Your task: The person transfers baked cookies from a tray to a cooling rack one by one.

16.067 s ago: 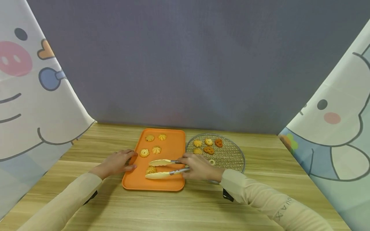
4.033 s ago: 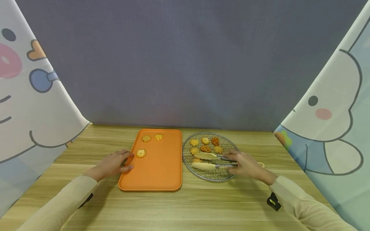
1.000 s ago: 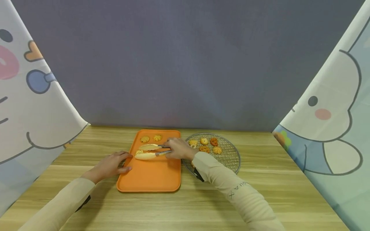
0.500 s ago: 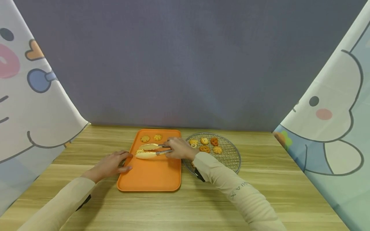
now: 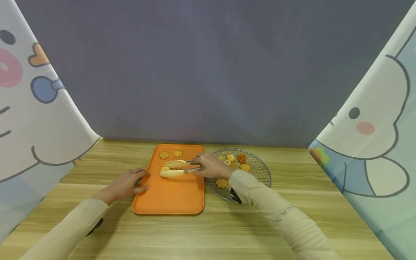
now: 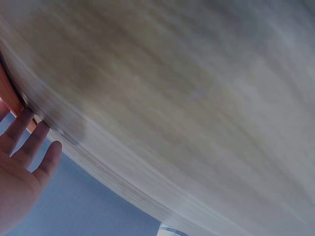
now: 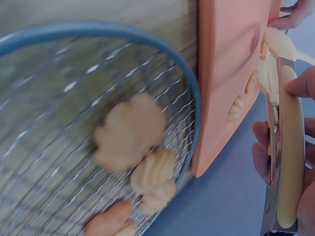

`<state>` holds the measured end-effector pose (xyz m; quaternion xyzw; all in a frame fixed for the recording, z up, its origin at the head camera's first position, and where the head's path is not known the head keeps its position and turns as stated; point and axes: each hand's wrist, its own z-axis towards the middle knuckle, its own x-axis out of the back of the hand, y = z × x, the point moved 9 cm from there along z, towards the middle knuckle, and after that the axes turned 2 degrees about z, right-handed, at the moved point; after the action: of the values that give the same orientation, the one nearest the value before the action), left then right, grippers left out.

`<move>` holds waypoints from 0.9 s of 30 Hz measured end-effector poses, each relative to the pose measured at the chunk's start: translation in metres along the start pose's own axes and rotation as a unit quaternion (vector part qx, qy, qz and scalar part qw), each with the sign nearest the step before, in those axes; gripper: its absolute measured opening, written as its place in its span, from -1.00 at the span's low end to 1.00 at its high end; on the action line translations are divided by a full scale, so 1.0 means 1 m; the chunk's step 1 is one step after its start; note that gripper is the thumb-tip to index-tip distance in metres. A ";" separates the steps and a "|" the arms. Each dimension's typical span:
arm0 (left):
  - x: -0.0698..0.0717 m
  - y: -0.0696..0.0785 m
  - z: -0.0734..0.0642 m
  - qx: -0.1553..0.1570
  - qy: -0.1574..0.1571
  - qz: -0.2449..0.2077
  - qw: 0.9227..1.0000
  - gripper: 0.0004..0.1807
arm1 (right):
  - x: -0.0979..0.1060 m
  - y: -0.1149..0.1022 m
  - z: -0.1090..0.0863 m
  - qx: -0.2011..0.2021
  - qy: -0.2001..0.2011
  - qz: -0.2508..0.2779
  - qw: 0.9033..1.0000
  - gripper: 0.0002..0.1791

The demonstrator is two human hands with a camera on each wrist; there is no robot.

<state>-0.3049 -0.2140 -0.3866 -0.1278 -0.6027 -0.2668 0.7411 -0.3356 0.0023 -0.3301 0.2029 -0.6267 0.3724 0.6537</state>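
My right hand grips a pair of tongs with cream-coloured tips over the orange tray. A round, ruffled cookie sits between the tips, partly covered by them. In the right wrist view, thumb and fingers wrap the handles of the tongs. At the tray's left rim, my left hand rests with its fingers extended against the edge. Two cookies lie at the back of the tray: a round one with dark chips and a star-shaped one.
Right of the tray stands a round wire rack holding several cookies, among them a fluted cookie and a brown pretzel. My right forearm hides part of it. A grey partition rises behind the wooden table.
Over the last half second the tongs and ruffled cookie moved right across the tray. Since the oldest frame, two star-shaped cookies left the tray, and the rack holds more. My left hand stayed put.
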 end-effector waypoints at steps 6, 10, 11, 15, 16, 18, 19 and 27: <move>0.002 0.001 0.000 0.003 -0.004 0.000 1.000 -0.47 | 0.012 0.011 -0.025 -0.005 0.006 -0.002 1.000 -0.56; 0.003 0.002 0.000 0.002 -0.005 0.001 1.000 -0.48 | 0.024 0.020 -0.043 -0.009 0.021 -0.003 1.000 -0.53; 0.003 0.002 0.000 0.001 -0.005 0.001 1.000 -0.48 | 0.026 0.023 -0.048 -0.008 0.025 -0.005 1.000 -0.52; 0.004 0.003 0.000 -0.001 -0.006 0.002 1.000 -0.48 | 0.036 0.031 -0.065 -0.010 0.035 -0.009 0.999 -0.51; 0.004 0.003 -0.001 0.000 -0.005 0.002 1.000 -0.48 | 0.039 0.033 -0.070 -0.010 0.037 -0.008 0.999 -0.52; 0.004 0.003 -0.001 0.000 -0.004 0.002 1.000 -0.48 | 0.044 0.038 -0.079 -0.013 0.043 -0.008 0.999 -0.54; 0.004 0.003 -0.001 0.000 -0.004 0.002 1.000 -0.48 | 0.046 0.040 -0.083 -0.016 0.045 -0.010 0.999 -0.54; 0.004 0.003 -0.001 0.003 -0.007 0.002 1.000 -0.48 | 0.051 0.064 -0.114 -0.048 0.042 0.004 0.998 -0.50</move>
<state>-0.3022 -0.2129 -0.3825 -0.1286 -0.6088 -0.2629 0.7374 -0.3095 0.1386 -0.3085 0.1529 -0.6167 0.3531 0.6868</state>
